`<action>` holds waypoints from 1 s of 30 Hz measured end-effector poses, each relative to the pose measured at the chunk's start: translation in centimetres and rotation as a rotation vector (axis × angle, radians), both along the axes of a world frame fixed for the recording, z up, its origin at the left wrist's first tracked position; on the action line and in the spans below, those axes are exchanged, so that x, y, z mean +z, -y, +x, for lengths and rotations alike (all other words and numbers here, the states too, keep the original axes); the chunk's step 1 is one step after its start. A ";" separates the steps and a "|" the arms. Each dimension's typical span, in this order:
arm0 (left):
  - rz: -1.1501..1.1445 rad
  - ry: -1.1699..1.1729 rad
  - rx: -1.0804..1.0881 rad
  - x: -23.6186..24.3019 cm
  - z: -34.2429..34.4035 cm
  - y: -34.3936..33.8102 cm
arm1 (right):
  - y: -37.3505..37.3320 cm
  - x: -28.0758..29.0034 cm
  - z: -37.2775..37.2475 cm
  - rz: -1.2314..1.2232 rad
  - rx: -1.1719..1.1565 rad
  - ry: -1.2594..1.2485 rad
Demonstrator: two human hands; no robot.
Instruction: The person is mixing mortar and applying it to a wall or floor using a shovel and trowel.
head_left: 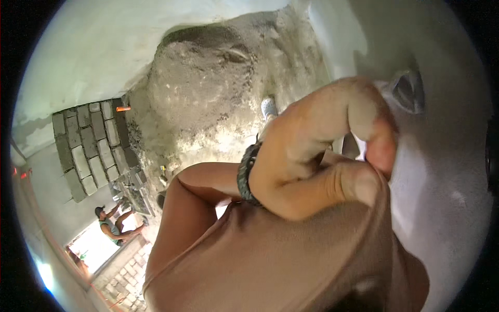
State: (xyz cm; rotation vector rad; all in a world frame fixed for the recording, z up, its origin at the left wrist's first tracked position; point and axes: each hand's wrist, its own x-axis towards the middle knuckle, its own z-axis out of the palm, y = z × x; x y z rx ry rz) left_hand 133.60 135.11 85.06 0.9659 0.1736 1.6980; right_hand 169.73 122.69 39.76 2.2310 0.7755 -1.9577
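Note:
My left hand (317, 151) is large in the middle of the head view, raised close in front of me. Its thumb and curled forefinger pinch the edge of a brown shirt (291, 255), and the cloth is drawn up into a taut peak under the fingertips. Around the wrist sits a dark braided bracelet (249, 174). The left arm bends at the elbow, beside the shirt. My right hand does not show; only a brown patch, perhaps part of the right arm, appears at the lower right.
A heap of grey sand or mortar mix (202, 78) lies on the rough floor, near a foot in a light shoe (268, 107). Blockwork (88, 140) with an orange pipe end (123, 108) stands left. A person (112, 226) sits by an opening. A pale wall (447, 171) rises right.

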 end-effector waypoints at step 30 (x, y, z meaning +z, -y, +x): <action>-0.879 -1.712 -0.245 -45.9 -43.1 -16.2 | -29.8 6.3 -29.5 0.278 0.004 0.222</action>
